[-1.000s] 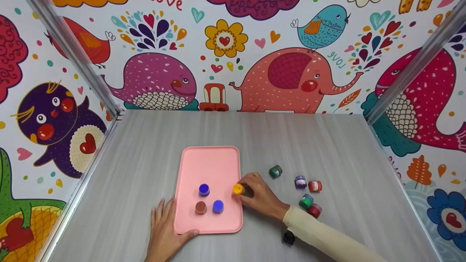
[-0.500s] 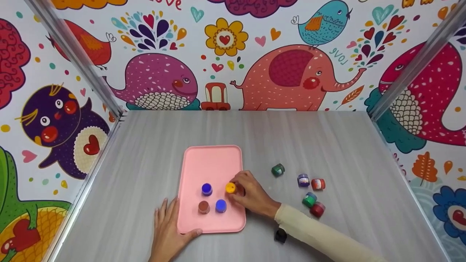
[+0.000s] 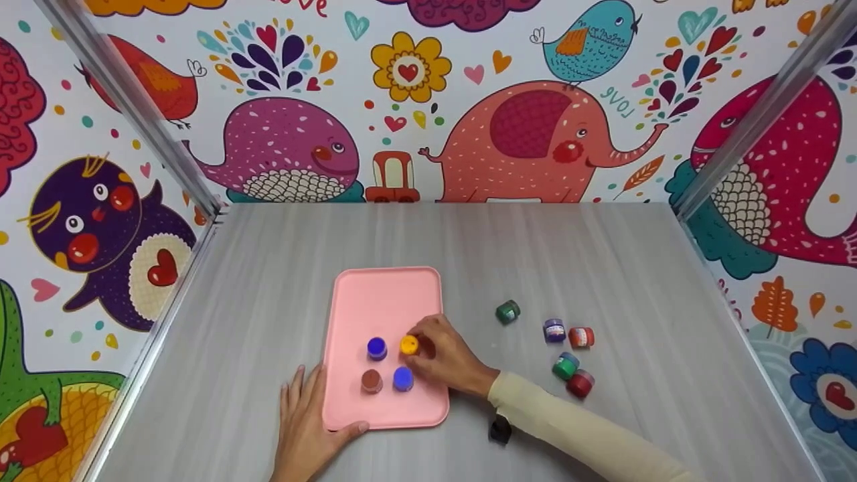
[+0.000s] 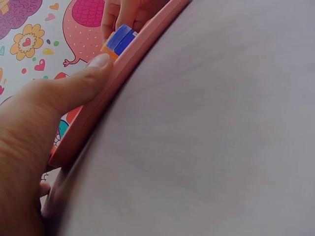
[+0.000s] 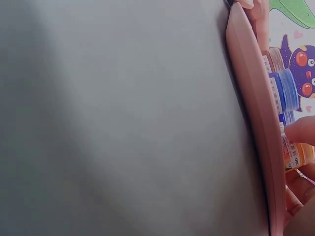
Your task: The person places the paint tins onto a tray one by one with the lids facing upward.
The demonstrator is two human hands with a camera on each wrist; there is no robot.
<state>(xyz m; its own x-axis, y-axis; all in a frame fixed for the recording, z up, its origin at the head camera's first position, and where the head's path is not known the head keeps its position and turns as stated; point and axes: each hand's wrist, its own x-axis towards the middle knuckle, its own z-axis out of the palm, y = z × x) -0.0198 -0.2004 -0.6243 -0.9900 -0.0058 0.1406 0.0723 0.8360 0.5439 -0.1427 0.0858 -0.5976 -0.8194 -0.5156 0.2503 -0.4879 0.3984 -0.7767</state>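
My right hand (image 3: 450, 353) pinches a small paint jar with an orange-yellow cap (image 3: 409, 345) between thumb and fingers, low over the pink tray (image 3: 385, 294). Beside it on the tray stand three upright jars: a dark blue one (image 3: 377, 348), a lighter blue one (image 3: 403, 379) and a brown one (image 3: 371, 381). In the right wrist view the held jar (image 5: 295, 157) shows a printed label and sits close behind the tray's rim. My left hand (image 3: 308, 428) rests at the tray's front left corner, fingers straight along the left side, thumb (image 4: 83, 86) on the rim.
Right of the tray several more jars lie on the grey table (image 3: 281, 268): dark green (image 3: 508, 312), purple (image 3: 554, 330), orange-red (image 3: 582, 337), green (image 3: 566, 365) and dark red (image 3: 580, 383). Printed cartoon walls (image 3: 408, 147) enclose the table at the back and sides.
My right hand has carried the orange-yellow-capped jar leftward from the tray's right edge to beside the dark blue jar. The left hand has kept its place at the tray.
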